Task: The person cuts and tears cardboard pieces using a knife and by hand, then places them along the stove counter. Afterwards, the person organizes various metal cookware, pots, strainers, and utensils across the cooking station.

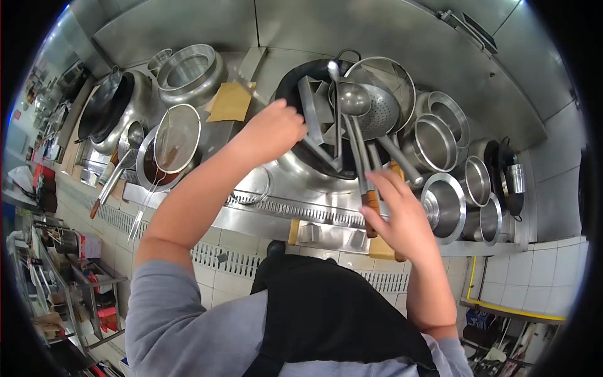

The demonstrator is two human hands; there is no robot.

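My left hand (271,130) has its fingers curled, at the left edge of a dark wok (290,81); a blurred metal tool (247,85) shows just beyond it, and whether the hand grips it is unclear. My right hand (399,217) has thumb and fingers spread beside the wooden handles (371,217) of long ladles. Their bowls, one a steel ladle (353,99), rest over the wok with a perforated skimmer (379,112). A metal box-like piece (314,108) and a pair of tongs (338,125) also lie in the wok.
Steel pots (435,143) and a tilted basin (443,208) stand at the right. A mesh strainer (178,138) lies on a bowl at the left, near a large pot (188,74). Yellow-brown cardboard (230,102) lies behind my left forearm. A drain grate (301,208) runs along the counter's front.
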